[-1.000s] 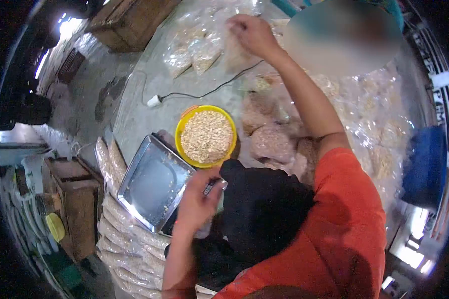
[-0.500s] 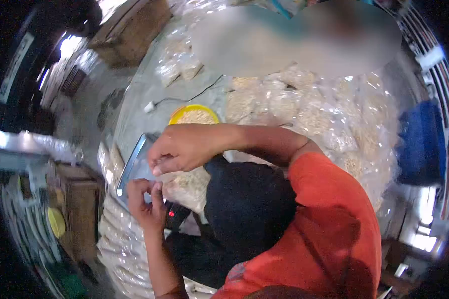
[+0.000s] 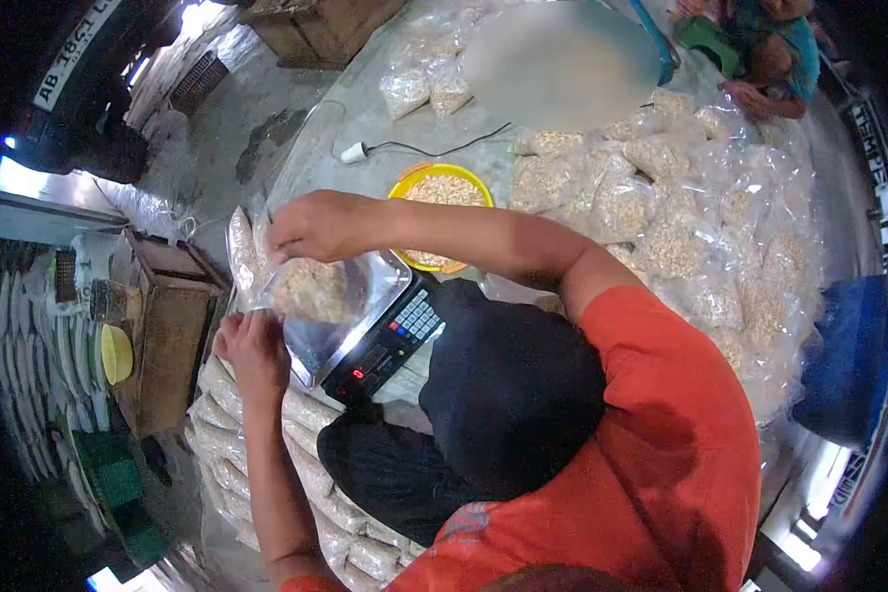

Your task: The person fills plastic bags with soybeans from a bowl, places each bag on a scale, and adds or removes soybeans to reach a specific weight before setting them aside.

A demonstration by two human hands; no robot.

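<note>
A clear plastic bag of pale grains or beans (image 3: 313,290) hangs between my two hands, over the metal plate of a digital scale (image 3: 375,279). My right hand (image 3: 311,229), above the bag, has its fingers closed at the bag's upper edge. At the lower left, my left hand (image 3: 254,347) pinches the plastic at the bag's near corner. The scale's small display (image 3: 358,374) glows red. Behind the scale stands a yellow basin (image 3: 487,190) holding loose pale pieces, partly hidden by my right forearm.
Many filled bags (image 3: 671,252) lie piled at the right, and more rows of bags (image 3: 311,464) at the lower left. A white plug with cable (image 3: 353,153), a wooden crate (image 3: 173,335) and a blue container (image 3: 844,360) surround the mat. Another person (image 3: 775,59) is at the upper right.
The bag and both my hands have shifted left relative to my knees, and the bag is now over the scale plate. The view has turned, showing more of the scale and another person.
</note>
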